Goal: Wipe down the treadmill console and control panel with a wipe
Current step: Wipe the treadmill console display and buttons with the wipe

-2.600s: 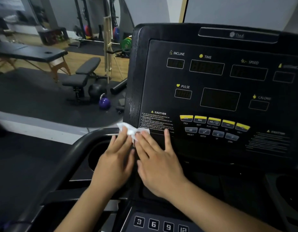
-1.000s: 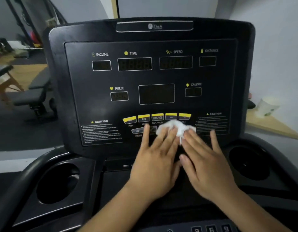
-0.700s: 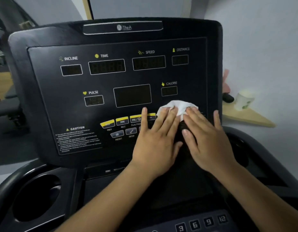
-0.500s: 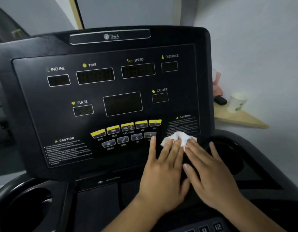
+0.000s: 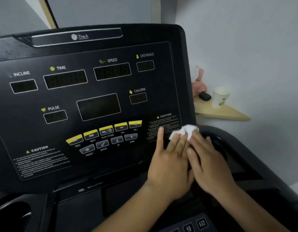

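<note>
Head view: both hands are flat on the console [image 5: 94, 101], side by side and touching. The left hand [image 5: 170, 166] has its fingers straight, gripping nothing, and its fingertips press down on the wipe [image 5: 186, 130]. Its index finger is splayed off to the left onto the caution label [image 5: 163, 124]. The right hand [image 5: 210, 166] is just the same, fingers out flat, with its tips on the wipe's right half. The white wipe is bunched just ahead of both sets of fingertips, at the console's lower right corner. Left of the left hand sit the yellow buttons [image 5: 105, 129]. Beyond the right hand, well apart, a paper cup [image 5: 220, 96] stands on a shelf [image 5: 225, 113]. Near the right forearm are the number keys [image 5: 201, 223].
</note>
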{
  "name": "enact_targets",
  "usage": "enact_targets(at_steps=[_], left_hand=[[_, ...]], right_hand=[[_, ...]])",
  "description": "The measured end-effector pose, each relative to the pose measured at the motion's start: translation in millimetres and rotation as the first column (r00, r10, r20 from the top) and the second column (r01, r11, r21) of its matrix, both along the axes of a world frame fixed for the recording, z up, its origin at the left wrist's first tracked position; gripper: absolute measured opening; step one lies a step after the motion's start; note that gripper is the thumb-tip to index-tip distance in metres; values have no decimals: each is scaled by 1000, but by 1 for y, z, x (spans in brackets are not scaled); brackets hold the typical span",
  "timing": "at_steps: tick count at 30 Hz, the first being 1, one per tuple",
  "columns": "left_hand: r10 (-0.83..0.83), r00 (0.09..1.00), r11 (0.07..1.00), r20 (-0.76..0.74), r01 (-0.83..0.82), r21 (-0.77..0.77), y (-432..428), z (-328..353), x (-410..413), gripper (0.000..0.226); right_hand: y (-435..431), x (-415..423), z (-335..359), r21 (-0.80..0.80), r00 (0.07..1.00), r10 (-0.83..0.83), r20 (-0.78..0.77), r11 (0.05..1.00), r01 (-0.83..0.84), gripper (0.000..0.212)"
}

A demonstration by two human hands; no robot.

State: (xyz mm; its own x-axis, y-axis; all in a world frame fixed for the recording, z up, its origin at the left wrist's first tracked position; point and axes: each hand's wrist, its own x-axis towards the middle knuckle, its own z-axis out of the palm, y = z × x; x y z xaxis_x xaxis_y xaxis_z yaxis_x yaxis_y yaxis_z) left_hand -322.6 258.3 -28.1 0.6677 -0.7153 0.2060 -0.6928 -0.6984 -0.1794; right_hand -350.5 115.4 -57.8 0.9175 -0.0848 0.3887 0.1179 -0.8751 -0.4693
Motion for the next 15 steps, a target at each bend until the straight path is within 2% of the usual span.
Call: enact_targets(at_steps=[3,5,7,10,12,15], left_hand=[[45,994,997,102,-50,50,-17,25,24,66],[51,991,997,120,-57,47,-21,31,31,66],[38,997,999,60,-39,10,-13,23,23,64],[3,1000,999,-10,-4,-38,19,-2,-5,58],[12,1000,999,-17,-12,-32,36,-11,-14,54],[77,995,996,60,-74,-59,39,8,2,54]], right_hand=[[-10,30,23,63,998,-57,1,996,57,57],[-10,37,33,93,996,-83,22,992,81,53],[-5,24,27,48,998,-62,3,997,62,52],[16,-8,1,-102,999,-26,19,994,28,52],[31,-15,-6,-121,999,18,46,993,-12,55],[37,8,14,-117,995,55,86,992,-45,57]])
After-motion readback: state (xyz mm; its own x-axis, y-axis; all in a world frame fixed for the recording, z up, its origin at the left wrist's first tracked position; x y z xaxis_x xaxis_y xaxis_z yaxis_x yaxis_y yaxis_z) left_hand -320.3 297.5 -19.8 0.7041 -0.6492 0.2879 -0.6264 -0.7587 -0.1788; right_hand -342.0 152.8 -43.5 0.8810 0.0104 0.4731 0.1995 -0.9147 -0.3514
